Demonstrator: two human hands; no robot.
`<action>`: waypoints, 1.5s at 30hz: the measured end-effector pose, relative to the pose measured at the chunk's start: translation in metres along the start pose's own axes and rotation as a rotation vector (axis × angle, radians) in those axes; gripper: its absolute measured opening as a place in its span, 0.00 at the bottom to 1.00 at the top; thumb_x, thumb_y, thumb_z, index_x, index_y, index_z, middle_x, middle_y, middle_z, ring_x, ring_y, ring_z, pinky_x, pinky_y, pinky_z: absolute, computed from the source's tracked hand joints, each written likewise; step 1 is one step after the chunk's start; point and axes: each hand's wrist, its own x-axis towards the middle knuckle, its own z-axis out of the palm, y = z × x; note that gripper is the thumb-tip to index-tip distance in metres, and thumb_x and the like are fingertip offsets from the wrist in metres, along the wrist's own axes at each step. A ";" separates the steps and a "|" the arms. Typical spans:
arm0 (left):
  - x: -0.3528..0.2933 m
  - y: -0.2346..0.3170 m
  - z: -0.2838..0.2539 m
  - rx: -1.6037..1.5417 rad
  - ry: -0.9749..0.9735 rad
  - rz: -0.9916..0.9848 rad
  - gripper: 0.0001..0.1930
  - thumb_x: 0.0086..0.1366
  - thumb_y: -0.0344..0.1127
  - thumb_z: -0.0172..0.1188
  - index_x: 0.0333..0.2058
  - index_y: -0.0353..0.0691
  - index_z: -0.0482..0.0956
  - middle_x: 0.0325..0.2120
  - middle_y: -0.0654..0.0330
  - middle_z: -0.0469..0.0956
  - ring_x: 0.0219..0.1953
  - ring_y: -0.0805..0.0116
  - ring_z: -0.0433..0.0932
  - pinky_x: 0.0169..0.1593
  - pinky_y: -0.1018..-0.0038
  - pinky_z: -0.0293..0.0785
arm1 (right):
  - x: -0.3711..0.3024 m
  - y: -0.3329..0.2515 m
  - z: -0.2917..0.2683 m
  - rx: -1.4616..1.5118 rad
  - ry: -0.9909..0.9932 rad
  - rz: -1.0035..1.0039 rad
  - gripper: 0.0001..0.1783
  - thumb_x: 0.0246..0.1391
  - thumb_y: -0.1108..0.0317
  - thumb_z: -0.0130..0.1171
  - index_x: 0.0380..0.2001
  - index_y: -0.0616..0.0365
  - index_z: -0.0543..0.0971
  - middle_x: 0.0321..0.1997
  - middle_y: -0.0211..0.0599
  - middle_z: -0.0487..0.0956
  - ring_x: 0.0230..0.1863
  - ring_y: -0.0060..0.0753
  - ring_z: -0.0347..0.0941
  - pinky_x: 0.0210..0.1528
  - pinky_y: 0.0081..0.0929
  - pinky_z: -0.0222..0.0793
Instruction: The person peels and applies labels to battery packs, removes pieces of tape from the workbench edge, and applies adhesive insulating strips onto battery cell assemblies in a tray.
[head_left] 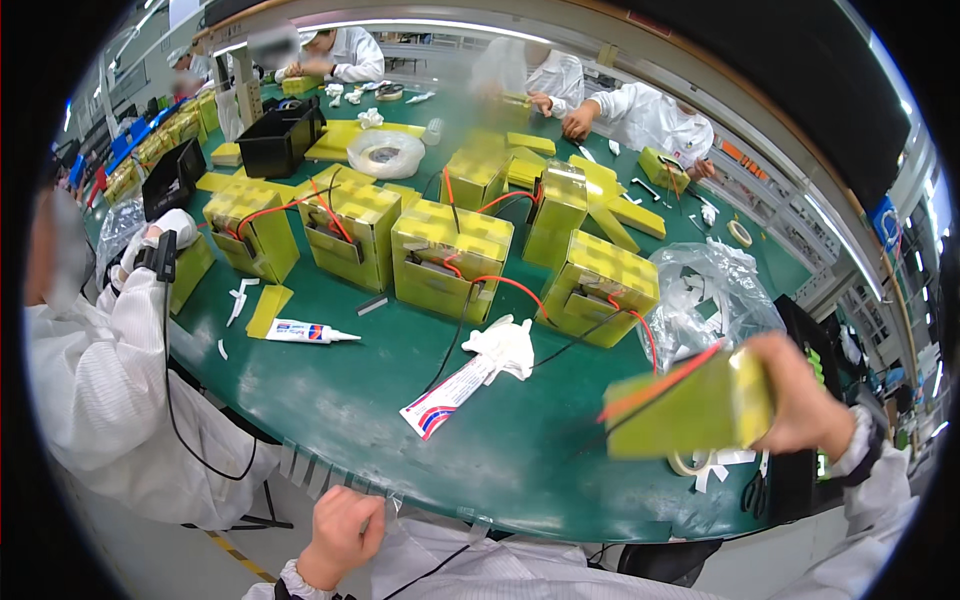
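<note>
At the right, my right hand (800,395) grips a battery pack (690,405) wrapped in yellow, held up off the table with a red and a black wire across it; both are smeared by motion. My left hand (342,530) is curled in a loose fist by the front edge of the green table (330,400), with nothing visible in it. More yellow packs with red and black wires stand in a row, among them a middle pack (450,250) and a right one (600,285). A glue tube (445,400) lies before them, against a crumpled white glove (503,347).
A second tube (305,332) lies to the left. Right of the packs are a clear plastic bag (710,290), a tape roll (690,462) and scissors (755,490). Black bins (280,135) stand far left. A co-worker's sleeve (110,370) is close on the left; others sit opposite.
</note>
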 end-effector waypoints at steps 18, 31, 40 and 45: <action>0.044 -0.342 -0.179 0.748 -0.417 -0.518 0.09 0.59 0.39 0.42 0.24 0.43 0.65 0.13 0.60 0.66 0.19 0.65 0.68 0.24 0.75 0.63 | 0.268 0.264 0.034 -0.569 0.454 0.437 0.39 0.20 0.59 0.65 0.43 0.58 0.62 0.44 0.43 0.66 0.48 0.44 0.63 0.46 0.46 0.58; 0.110 -0.253 -0.088 1.330 -0.357 -0.433 0.16 0.47 0.27 0.48 0.38 0.32 0.65 0.30 0.51 0.70 0.37 0.54 0.68 0.42 0.69 0.64 | 0.360 0.357 0.084 -0.281 0.282 0.258 0.41 0.23 0.60 0.64 0.47 0.64 0.63 0.43 0.50 0.69 0.49 0.47 0.64 0.50 0.33 0.59; -0.097 -0.002 -0.027 0.814 -0.480 -0.411 0.12 0.51 0.26 0.53 0.35 0.34 0.64 0.27 0.53 0.71 0.30 0.60 0.70 0.37 0.69 0.66 | 0.364 0.378 0.094 -0.303 0.250 0.273 0.36 0.31 0.62 0.61 0.48 0.63 0.63 0.41 0.54 0.71 0.44 0.49 0.67 0.44 0.32 0.63; 0.017 0.018 -0.014 0.447 -0.521 -0.362 0.11 0.53 0.26 0.56 0.33 0.35 0.64 0.25 0.54 0.71 0.26 0.64 0.70 0.34 0.70 0.67 | 0.351 0.372 0.102 -0.433 0.423 0.424 0.47 0.34 0.48 0.58 0.56 0.54 0.50 0.61 0.41 0.52 0.60 0.42 0.52 0.54 0.54 0.49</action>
